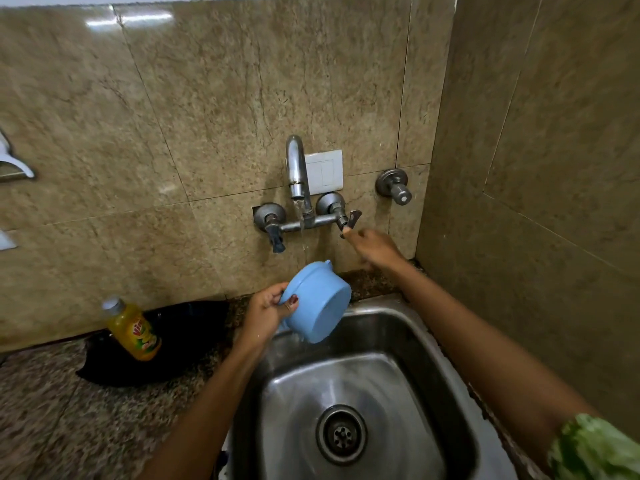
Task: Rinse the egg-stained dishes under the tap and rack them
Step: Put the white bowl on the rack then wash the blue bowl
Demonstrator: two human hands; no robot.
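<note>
Your left hand (266,311) pinches the rim of the blue bowl (317,301), tilted just below the tap (297,168), likely light, rigid, wet-slick; right hand (375,245) fingers loose at the tap's lever (351,220), holding nothing

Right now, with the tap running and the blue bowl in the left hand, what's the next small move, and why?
Probably tip the blue bowl so its open side meets the water stream. The left hand holds it tilted over the sink, showing its outside towards the camera, so its inside likely isn't getting rinsed. The right hand sits at the right tap lever and can set the flow.
</note>
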